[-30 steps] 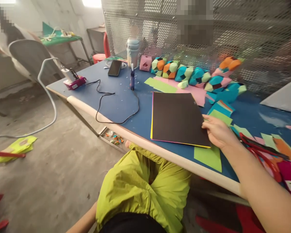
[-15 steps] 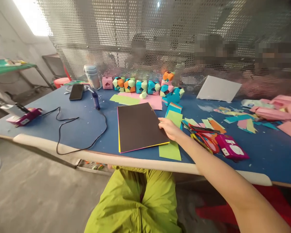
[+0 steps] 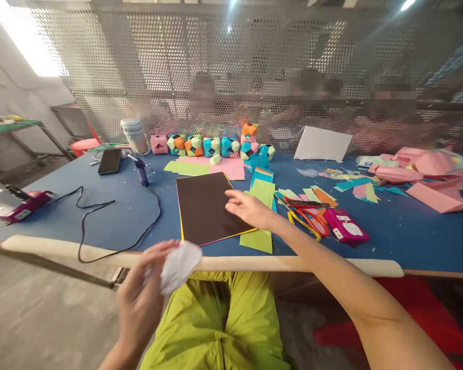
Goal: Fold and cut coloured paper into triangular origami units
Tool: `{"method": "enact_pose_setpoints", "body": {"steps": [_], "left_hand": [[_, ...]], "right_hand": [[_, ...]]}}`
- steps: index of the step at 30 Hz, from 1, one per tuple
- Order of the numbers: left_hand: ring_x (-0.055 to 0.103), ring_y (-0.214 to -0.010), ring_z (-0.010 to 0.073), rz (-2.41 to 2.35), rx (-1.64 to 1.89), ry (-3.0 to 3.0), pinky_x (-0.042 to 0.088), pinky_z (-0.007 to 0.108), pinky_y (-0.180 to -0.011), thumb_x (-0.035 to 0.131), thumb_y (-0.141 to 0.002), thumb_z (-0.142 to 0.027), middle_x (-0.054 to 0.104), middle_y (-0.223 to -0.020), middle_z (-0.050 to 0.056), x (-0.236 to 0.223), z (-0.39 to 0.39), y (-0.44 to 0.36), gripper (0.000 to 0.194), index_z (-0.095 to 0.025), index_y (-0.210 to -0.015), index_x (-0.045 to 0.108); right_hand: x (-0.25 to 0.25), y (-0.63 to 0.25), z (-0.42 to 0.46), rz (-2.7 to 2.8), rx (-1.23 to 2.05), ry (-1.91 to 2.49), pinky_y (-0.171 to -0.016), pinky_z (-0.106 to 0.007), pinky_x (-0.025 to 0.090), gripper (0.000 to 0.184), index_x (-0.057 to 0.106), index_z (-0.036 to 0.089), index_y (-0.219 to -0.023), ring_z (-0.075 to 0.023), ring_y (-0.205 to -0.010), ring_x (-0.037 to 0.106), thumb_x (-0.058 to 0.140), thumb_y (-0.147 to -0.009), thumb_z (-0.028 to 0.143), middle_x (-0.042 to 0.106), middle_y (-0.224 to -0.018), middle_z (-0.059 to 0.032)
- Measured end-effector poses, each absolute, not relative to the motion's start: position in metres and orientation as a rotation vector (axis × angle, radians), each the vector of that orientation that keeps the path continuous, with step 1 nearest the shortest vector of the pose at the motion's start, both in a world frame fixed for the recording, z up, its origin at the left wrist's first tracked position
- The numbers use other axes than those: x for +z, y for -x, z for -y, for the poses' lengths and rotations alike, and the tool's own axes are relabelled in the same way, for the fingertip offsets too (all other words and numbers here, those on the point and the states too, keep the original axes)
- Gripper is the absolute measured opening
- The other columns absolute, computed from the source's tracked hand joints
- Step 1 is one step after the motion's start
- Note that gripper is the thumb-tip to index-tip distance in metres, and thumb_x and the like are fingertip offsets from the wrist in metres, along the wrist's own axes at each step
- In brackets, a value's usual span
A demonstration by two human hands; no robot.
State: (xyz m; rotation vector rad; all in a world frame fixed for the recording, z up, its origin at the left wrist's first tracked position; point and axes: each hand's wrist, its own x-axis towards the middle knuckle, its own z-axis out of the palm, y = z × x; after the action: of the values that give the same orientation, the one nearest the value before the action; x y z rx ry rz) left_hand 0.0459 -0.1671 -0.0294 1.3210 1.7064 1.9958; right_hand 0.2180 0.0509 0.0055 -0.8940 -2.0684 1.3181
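Black-topped stack of sheets [image 3: 202, 210], yellow and purple edges showing, flat on the desk [image 3: 409, 241] near its front edge. Right hand [image 3: 249, 208] over its 3 o'clock side: half a second ago at the edge, now further in, fingers loosely spread, grip holding nothing; contact with the stack unclear. Left hand [image 3: 144, 288], newly in view, at 7 o'clock: grip closed around a crumpled white piece [image 3: 181, 267], paper or tissue, held up off the desk. Judgement: stack no longer pinched; both hands now engaged around it. Beyond: scissors [image 3: 308, 218] at 3 o'clock, folded paper balls [image 3: 212, 147] at 12, blue tool [image 3: 142, 172] at 10.
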Motion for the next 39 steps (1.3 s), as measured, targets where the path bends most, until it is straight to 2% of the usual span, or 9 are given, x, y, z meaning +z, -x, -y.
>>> {"method": "enact_pose_setpoints", "body": {"steps": [4,9,13,16,20,24,29,35,39], "left_hand": [[0.059,-0.113,0.0220,-1.398,2.104,-1.426,0.046,0.038,-0.096,0.055,-0.089,-0.024,0.061,-0.125,0.008,-0.009,0.088,-0.076,0.014,-0.022,-0.100,0.063],[0.059,-0.113,0.0239,-1.124,1.966,-1.010,0.051,0.034,-0.083,0.060,-0.083,-0.026,0.055,-0.134,0.010,-0.009,0.049,-0.105,0.021,-0.022,-0.104,0.061],[0.064,-0.094,0.0202,-1.012,1.869,-0.630,0.053,0.031,-0.073,0.068,-0.072,-0.023,0.061,-0.123,0.009,-0.011,0.041,-0.103,0.027,-0.020,-0.098,0.062],[0.061,-0.105,0.0204,-0.983,1.932,-0.542,0.051,0.028,-0.081,0.070,-0.068,-0.021,0.063,-0.119,0.009,-0.008,0.039,-0.096,0.027,-0.019,-0.094,0.062],[0.063,-0.097,0.0185,-0.987,1.803,-0.608,0.051,0.028,-0.075,0.073,-0.070,-0.026,0.059,-0.123,0.008,-0.012,0.039,-0.094,0.043,-0.022,-0.110,0.055],[0.062,-0.085,0.0158,-1.107,1.601,-0.770,0.048,0.026,-0.071,0.070,-0.069,-0.016,0.064,-0.106,0.006,-0.024,0.041,-0.100,0.059,-0.022,-0.123,0.047],[0.061,-0.093,0.0170,-1.090,1.594,-0.812,0.047,0.026,-0.077,0.066,-0.068,-0.012,0.065,-0.103,0.005,-0.033,0.042,-0.105,0.048,-0.018,-0.114,0.051],[0.059,-0.097,0.0171,-1.067,1.626,-0.813,0.046,0.027,-0.083,0.064,-0.070,-0.013,0.064,-0.107,0.005,-0.039,0.044,-0.109,0.044,-0.018,-0.112,0.053],[0.061,-0.091,0.0163,-1.153,1.581,-0.846,0.047,0.027,-0.080,0.064,-0.073,-0.016,0.064,-0.104,0.006,-0.046,0.048,-0.110,0.044,-0.018,-0.115,0.050]], "right_hand": [[0.016,-0.219,-0.009,2.008,1.878,0.624,-0.064,-0.033,0.057,0.063,0.043,0.019,-0.123,-0.0200,-0.080,0.069,0.058,-0.080,0.063,0.066,-0.101,-0.0100],[0.007,-0.219,-0.009,1.826,1.609,0.788,-0.034,-0.017,0.037,0.043,0.047,0.019,-0.080,-0.0057,-0.036,0.045,0.058,-0.082,0.061,0.051,-0.054,0.0075],[-0.001,-0.222,-0.027,1.853,1.632,0.792,-0.034,-0.016,0.035,0.041,0.049,0.018,-0.076,-0.0055,-0.036,0.045,0.059,-0.081,0.058,0.050,-0.052,0.0077],[-0.005,-0.224,-0.038,1.836,1.741,0.776,-0.039,-0.018,0.042,0.043,0.050,0.018,-0.077,-0.0072,-0.043,0.051,0.063,-0.077,0.059,0.054,-0.058,0.0052],[-0.012,-0.221,-0.045,1.755,1.756,0.769,-0.043,-0.022,0.045,0.042,0.051,0.019,-0.087,-0.0093,-0.049,0.054,0.062,-0.077,0.058,0.056,-0.066,0.0036],[-0.015,-0.218,-0.046,1.852,1.460,0.916,-0.041,-0.022,0.037,0.033,0.051,0.021,-0.086,-0.0090,-0.045,0.045,0.052,-0.085,0.053,0.048,-0.060,0.0062],[-0.018,-0.223,-0.049,1.924,1.125,0.979,-0.051,-0.024,0.032,0.040,0.041,0.021,-0.066,-0.0102,-0.055,0.040,0.042,-0.091,0.053,0.040,-0.058,0.0056],[-0.020,-0.218,-0.051,1.649,1.270,0.958,-0.055,-0.024,0.033,0.041,0.046,0.020,-0.071,-0.0106,-0.060,0.041,0.052,-0.085,0.058,0.041,-0.064,0.0052],[-0.016,-0.217,-0.046,1.561,1.652,0.944,-0.056,-0.023,0.038,0.042,0.054,0.019,-0.084,-0.0113,-0.061,0.049,0.073,-0.067,0.052,0.054,-0.068,0.0042]]}}
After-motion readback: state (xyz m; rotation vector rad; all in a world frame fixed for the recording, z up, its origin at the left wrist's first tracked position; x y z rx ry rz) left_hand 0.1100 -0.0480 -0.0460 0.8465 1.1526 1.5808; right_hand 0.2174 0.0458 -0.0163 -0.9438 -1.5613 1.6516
